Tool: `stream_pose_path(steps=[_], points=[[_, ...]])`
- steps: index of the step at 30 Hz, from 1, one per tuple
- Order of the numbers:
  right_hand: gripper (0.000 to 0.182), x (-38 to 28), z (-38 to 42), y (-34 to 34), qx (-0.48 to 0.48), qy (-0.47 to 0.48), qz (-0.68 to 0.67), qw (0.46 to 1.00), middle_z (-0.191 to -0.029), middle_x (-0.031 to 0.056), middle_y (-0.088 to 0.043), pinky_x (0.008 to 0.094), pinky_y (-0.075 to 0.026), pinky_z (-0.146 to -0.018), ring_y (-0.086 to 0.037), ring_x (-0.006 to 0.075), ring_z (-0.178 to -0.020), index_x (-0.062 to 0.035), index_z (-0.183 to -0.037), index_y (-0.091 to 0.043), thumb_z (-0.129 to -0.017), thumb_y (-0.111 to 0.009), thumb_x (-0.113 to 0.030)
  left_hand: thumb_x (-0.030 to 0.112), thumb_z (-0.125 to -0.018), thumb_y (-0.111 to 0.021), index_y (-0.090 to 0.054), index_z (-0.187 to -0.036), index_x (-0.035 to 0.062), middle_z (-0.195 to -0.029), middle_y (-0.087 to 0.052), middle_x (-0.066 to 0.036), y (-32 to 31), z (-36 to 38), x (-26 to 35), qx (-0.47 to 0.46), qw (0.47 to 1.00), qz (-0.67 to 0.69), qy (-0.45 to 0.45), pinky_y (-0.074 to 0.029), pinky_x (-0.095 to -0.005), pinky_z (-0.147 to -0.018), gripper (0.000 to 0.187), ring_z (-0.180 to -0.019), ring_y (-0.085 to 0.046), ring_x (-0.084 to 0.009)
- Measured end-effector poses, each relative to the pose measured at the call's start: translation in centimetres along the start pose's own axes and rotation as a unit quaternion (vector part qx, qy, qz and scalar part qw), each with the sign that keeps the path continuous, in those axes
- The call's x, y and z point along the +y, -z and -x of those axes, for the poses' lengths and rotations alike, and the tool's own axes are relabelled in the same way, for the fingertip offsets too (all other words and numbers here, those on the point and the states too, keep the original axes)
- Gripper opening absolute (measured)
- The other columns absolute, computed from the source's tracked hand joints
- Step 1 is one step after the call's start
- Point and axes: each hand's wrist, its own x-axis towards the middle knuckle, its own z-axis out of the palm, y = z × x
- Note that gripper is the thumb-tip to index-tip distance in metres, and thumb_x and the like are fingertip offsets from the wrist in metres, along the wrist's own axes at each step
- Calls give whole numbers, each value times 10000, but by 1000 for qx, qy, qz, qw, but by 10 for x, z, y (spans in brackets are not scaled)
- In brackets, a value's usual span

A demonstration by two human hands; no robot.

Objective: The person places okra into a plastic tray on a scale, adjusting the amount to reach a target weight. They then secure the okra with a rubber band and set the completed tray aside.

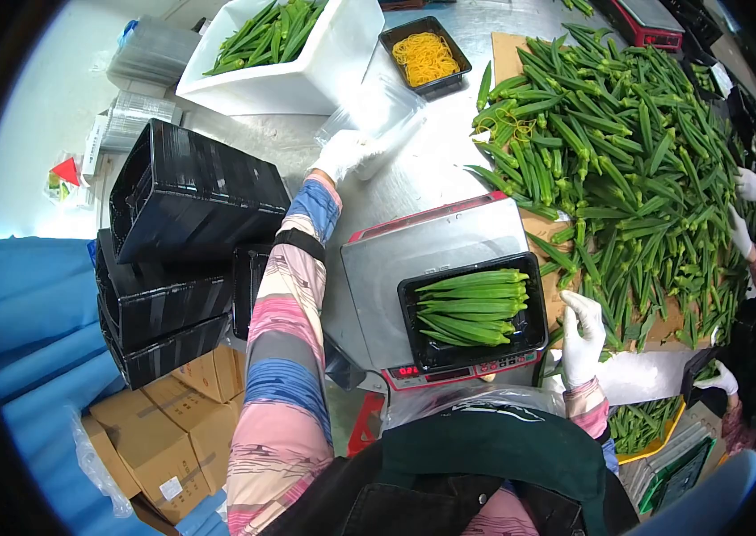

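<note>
My left hand [342,154], in a white glove, reaches forward to a stack of clear plastic bags [389,112] on the metal table. Its fingers pinch the near edge of the plastic. My right hand [582,335], also gloved, is beside the right edge of a black tray [409,308], with its fingers loosely bent and apart and nothing seen in them. Green okra pods [474,308] lie side by side in the tray. That tray rests on a weighing scale [436,241] with a metal plate and a lit red display.
A large okra pile [619,161] covers the right side. Yellow rubber bands [425,59] fill a small black tray at the back, beside a white foam box [333,62] of okra. Stacked black trays [208,188] stand left. Co-workers' gloved hands [751,185] are at the far right.
</note>
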Motion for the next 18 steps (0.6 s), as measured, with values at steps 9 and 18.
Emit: stream_pose_path(steps=[9, 18], points=[[242, -1, -1, -1, -7, 0, -4, 1000, -1124, 116, -697, 349, -485, -971, -639, 256, -1068, -49, -1109, -719, -902, -625, 35, 269, -871, -782, -779, -942, 82, -778, -698, 5, 1, -3, 3, -7, 994, -112, -14, -493, -270, -625, 199, -681, -604, -77], [245, -3, -1, -2, -8, -4, -2, 1000, -1117, 115, -700, 350, -485, -971, -637, 256, -1072, -48, -1107, -721, -896, -628, 35, 267, -952, -547, -689, -985, 95, -931, -706, -193, -45, 34, 55, 146, 884, -424, -131, -525, -500, -793, 226, -896, -662, -421]])
